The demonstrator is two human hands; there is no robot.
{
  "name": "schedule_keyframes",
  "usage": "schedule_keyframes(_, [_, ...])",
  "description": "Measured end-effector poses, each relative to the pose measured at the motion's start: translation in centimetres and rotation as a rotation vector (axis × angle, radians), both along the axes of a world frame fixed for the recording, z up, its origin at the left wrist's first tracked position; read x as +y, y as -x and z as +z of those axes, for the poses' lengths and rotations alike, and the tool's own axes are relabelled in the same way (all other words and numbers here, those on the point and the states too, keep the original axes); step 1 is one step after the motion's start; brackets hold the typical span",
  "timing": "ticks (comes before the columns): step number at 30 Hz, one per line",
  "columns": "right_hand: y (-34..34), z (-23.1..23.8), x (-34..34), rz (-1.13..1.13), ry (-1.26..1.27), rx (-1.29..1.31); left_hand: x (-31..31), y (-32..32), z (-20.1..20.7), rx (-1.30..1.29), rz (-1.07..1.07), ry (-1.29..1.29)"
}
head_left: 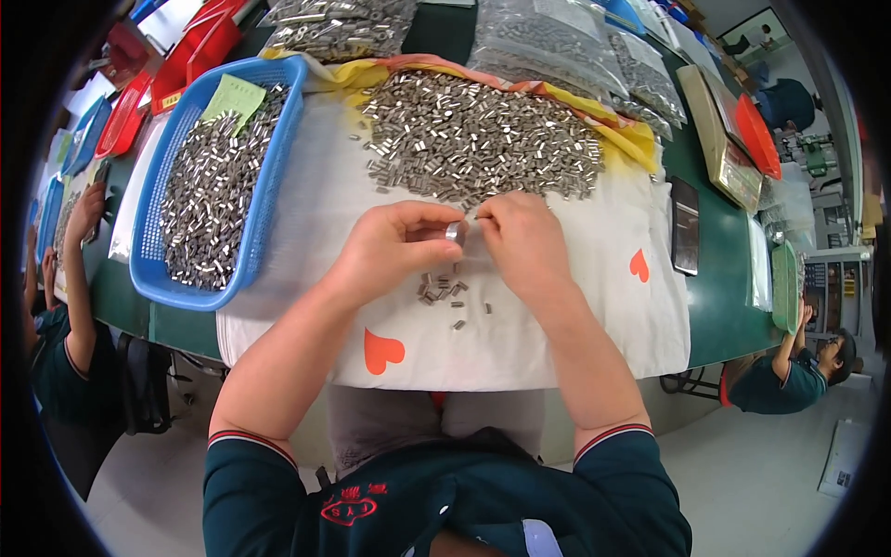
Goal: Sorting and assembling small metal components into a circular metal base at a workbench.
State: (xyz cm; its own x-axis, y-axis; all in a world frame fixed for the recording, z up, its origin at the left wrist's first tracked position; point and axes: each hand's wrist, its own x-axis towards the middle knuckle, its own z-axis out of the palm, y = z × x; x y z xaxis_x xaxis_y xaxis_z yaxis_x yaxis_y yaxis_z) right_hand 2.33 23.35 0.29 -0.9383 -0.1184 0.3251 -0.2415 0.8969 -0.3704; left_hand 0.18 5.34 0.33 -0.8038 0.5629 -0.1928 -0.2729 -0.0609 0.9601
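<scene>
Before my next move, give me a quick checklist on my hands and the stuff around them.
1. Left hand has hold of the round silver piece: ok.
2. Right hand has a small part pinched: cannot tell, too small to make out.
3. Loose metal pieces nearest you gathered tightly: not ok, a few lie apart on the white cloth.
4. Large metal pile close by: ok, just beyond both hands.
5. Blue basket clear of your hands: ok, off to the left.
6. Phone out of the way: ok, far right.

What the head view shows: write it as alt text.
A person's left hand holds a round metal part near their right hand, over a white cloth strewn with small metal pieces. A blue basket at left holds more.
</scene>
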Motion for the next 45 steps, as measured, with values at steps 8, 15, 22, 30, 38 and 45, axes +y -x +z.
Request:
schedule_keyframes(8, [-0.8, 2.0, -0.6, 0.15, 0.658, -0.318, -1.0, -0.1, -1.3, -0.039, 0.113, -0.053])
schedule_keyframes(15, [-1.0, 2.0, -0.9, 0.256, 0.463, -0.107, -0.7, -0.1, -0.8, -0.036, 0.071, -0.077])
schedule_keyframes(22, [-1.0, 0.7, -1.6, 0.252, 0.296, 0.173, -0.6, 0.0, -1.1, 0.023, 0.105, -0.017])
schedule_keyframes(30, [-1.3, 1.6, -1.6, 0.247, 0.385, 0.06, -0.6, 0.0, -1.1, 0.005, 0.087, -0.052])
schedule_keyframes(38, [-1.3, 1.9, -0.8, 0.299, 0.462, -0.026, -1.0, 0.0, -0.9, -0.018, 0.068, -0.067])
schedule_keyframes(45, [-0.7, 2.5, -0.2, 0.256, 0.537, -0.313, -0.7, -0.5, -0.5, -0.003, 0.059, 0.025])
